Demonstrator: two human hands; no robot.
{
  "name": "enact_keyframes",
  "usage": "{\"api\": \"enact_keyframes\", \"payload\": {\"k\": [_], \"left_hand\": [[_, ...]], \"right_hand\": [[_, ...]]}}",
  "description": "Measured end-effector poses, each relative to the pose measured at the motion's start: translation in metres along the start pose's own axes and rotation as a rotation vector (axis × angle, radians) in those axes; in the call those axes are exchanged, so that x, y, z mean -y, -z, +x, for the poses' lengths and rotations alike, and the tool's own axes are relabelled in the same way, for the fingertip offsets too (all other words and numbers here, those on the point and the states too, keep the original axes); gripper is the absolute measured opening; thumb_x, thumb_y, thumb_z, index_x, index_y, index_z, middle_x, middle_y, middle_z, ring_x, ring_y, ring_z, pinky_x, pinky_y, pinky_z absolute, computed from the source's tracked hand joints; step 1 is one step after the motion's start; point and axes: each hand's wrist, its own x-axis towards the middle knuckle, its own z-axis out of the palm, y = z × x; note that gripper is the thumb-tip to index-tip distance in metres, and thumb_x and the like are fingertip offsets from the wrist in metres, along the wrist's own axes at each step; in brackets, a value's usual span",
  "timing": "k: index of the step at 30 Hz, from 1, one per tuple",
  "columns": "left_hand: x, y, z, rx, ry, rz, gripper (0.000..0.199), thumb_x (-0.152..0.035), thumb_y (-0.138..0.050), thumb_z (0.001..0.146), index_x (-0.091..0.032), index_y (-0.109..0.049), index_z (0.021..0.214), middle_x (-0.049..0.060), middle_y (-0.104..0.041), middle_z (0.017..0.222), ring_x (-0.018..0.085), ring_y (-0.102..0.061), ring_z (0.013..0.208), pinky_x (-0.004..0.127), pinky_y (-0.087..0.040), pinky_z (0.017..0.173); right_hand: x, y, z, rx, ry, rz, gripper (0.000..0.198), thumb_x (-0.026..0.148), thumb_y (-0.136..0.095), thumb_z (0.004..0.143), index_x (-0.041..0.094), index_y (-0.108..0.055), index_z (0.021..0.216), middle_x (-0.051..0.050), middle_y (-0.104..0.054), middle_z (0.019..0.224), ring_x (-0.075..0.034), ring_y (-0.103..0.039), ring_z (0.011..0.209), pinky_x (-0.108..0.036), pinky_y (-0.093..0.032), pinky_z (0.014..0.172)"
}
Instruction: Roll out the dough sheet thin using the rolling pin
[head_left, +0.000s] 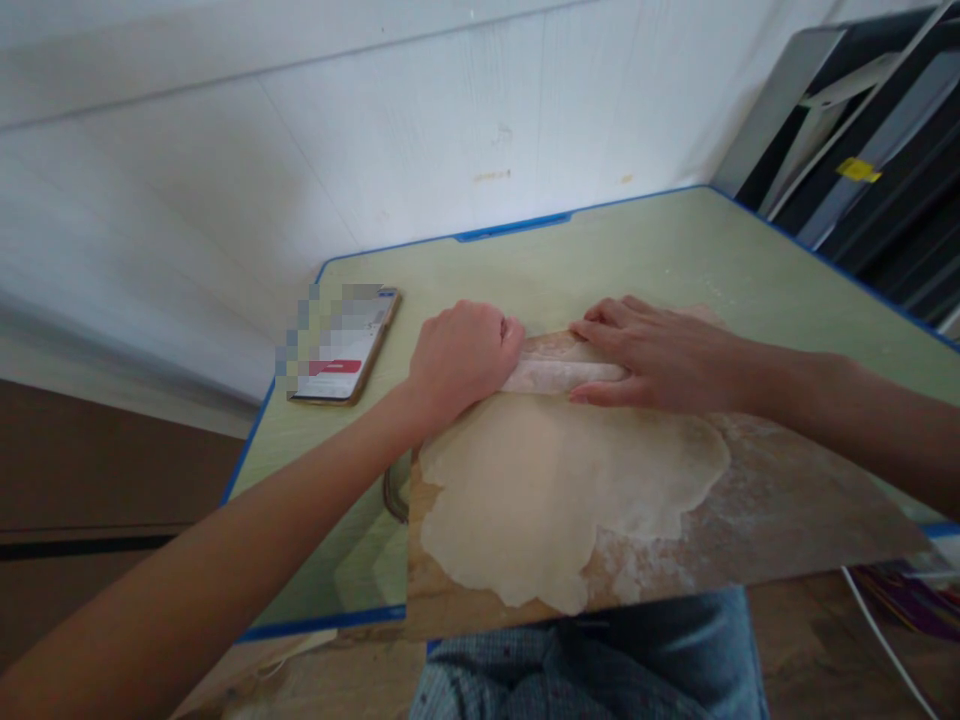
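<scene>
- I am curling my left hand [461,358] around one end of the rolling pin [559,368]; my right hand [652,355] is pressing flat on it, fingers extended.
- The pin's long axis is running side to side between my hands.
- The dough [555,490], lying just below my hands on the board [787,510], is looking already thin and wide; its far edge is wrapping the pin, so rolling seems well along.
- A phone [345,350] is lying on the surface [660,250] left of my left hand.

Green table [660,250] (blue-edged) bears wooden board [787,510] and phone [346,348].
</scene>
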Motion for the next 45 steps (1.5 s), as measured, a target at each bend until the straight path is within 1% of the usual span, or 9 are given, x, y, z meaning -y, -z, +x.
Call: {"api": "enact_keyframes", "payload": {"k": [6, 10, 14, 21, 26, 31, 38, 45], "left_hand": [[0.0, -0.002, 0.007, 0.012, 0.045, -0.026, 0.045, -0.03, -0.027, 0.085, -0.009, -0.066, 0.085, 0.014, -0.065, 0.085, 0.021, -0.06, 0.079, 0.032, -0.044, 0.072], [-0.001, -0.004, 0.011, -0.01, 0.066, -0.027, 0.044, -0.031, -0.028, 0.085, -0.009, -0.066, 0.088, 0.013, -0.065, 0.086, 0.021, -0.06, 0.08, 0.031, -0.044, 0.072], [-0.002, -0.006, 0.017, -0.026, 0.094, -0.045, 0.043, -0.032, -0.029, 0.085, -0.01, -0.066, 0.089, 0.013, -0.065, 0.088, 0.021, -0.06, 0.084, 0.032, -0.044, 0.074], [-0.003, -0.011, 0.027, -0.002, 0.092, -0.091, 0.04, -0.033, -0.03, 0.086, -0.012, -0.064, 0.091, 0.013, -0.064, 0.091, 0.024, -0.058, 0.091, 0.035, -0.043, 0.079], [-0.005, -0.011, 0.032, -0.009, 0.091, -0.105, 0.039, -0.033, -0.031, 0.086, -0.013, -0.062, 0.097, 0.012, -0.063, 0.093, 0.024, -0.057, 0.093, 0.035, -0.043, 0.08], [-0.005, -0.014, 0.041, -0.006, 0.094, -0.124, 0.039, -0.034, -0.031, 0.086, -0.013, -0.061, 0.099, 0.012, -0.063, 0.093, 0.025, -0.058, 0.092, 0.036, -0.043, 0.079], [-0.004, -0.02, 0.05, -0.029, 0.103, -0.131, 0.037, -0.034, -0.032, 0.086, -0.015, -0.059, 0.103, 0.011, -0.061, 0.096, 0.026, -0.055, 0.098, 0.037, -0.042, 0.082], [-0.007, -0.022, 0.056, -0.056, 0.121, -0.142, 0.037, -0.032, -0.031, 0.086, -0.014, -0.057, 0.105, 0.011, -0.06, 0.097, 0.026, -0.053, 0.101, 0.036, -0.04, 0.083]], "right_hand": [[0.0, 0.002, 0.003, 0.019, 0.018, -0.029, 0.057, 0.059, -0.029, 0.083, 0.015, -0.061, 0.099, -0.013, -0.059, 0.093, -0.025, -0.053, 0.086, -0.039, -0.041, 0.075], [-0.001, 0.002, 0.005, 0.009, 0.008, -0.024, 0.056, 0.059, -0.027, 0.084, 0.017, -0.06, 0.099, -0.011, -0.059, 0.093, -0.023, -0.053, 0.085, -0.037, -0.041, 0.073], [-0.003, 0.002, 0.007, 0.027, -0.01, 0.015, 0.055, 0.057, -0.023, 0.086, 0.018, -0.061, 0.096, -0.01, -0.059, 0.091, -0.023, -0.053, 0.085, -0.037, -0.041, 0.074], [-0.012, 0.0, 0.013, 0.047, 0.024, 0.107, 0.051, 0.049, -0.021, 0.089, 0.02, -0.062, 0.095, -0.009, -0.059, 0.089, -0.021, -0.053, 0.085, -0.035, -0.04, 0.076], [-0.015, 0.002, 0.016, 0.068, 0.048, 0.111, 0.053, 0.047, -0.017, 0.091, 0.018, -0.062, 0.093, -0.008, -0.059, 0.089, -0.019, -0.054, 0.083, -0.032, -0.04, 0.074], [-0.015, 0.003, 0.02, 0.086, -0.005, 0.09, 0.054, 0.046, -0.016, 0.091, 0.017, -0.062, 0.087, -0.007, -0.06, 0.082, -0.017, -0.055, 0.076, -0.03, -0.039, 0.069], [-0.017, -0.003, 0.025, 0.007, -0.084, 0.033, 0.054, 0.042, -0.016, 0.091, 0.016, -0.063, 0.083, -0.007, -0.062, 0.078, -0.016, -0.057, 0.071, -0.028, -0.037, 0.063], [-0.015, -0.002, 0.029, -0.009, -0.21, -0.05, 0.06, 0.046, -0.015, 0.091, 0.015, -0.062, 0.069, -0.009, -0.064, 0.068, -0.018, -0.058, 0.066, -0.029, -0.035, 0.058]]}}
